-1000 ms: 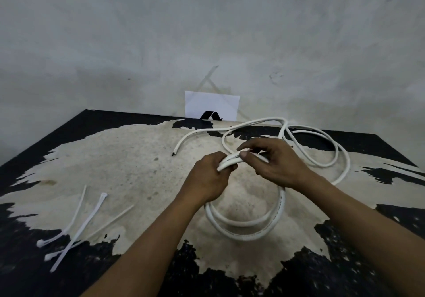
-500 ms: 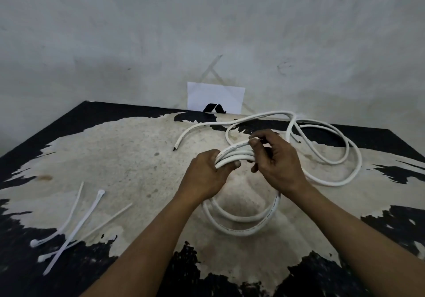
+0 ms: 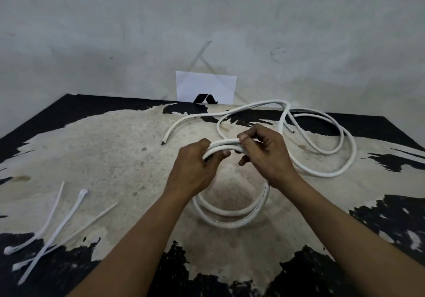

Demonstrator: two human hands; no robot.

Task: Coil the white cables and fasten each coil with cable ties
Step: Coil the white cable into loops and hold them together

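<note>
White cable point(image 3: 230, 216) is partly wound into a coil whose lower loops hang down toward the worn middle of the tabletop point(image 3: 110, 158), nearest the person; two turns show there, lying side by side, and whether they touch the surface cannot be told. The top of the coil is gathered between both hands. The left hand point(image 3: 195, 168) is clenched around the bundled turns, thumb over the top and fingers point(image 3: 224, 152) curled underneath. The right hand point(image 3: 266, 154) meets it from the other side, its thumb and forefinger pinching the same bundle just beside the left hand, the remaining fingers loosely bent.

Toward the near left corner lie several white cable ties point(image 3: 57, 223), crossing one another on the boundary between the pale worn patch and the black surface, well apart from the hands.

Beyond the hands, the uncoiled remainder of the cable point(image 3: 345, 154) sprawls in wide loops toward the far right side of the tabletop. One free end point(image 3: 164, 142) lies left of the far middle, its cut tip dark; another dark tip point(image 3: 292, 131) shows among the loops behind the right hand.

At the far edge, a white card point(image 3: 204, 85) with a black mark stands against the grey wall point(image 3: 207, 16), held by strips of clear tape.
</note>
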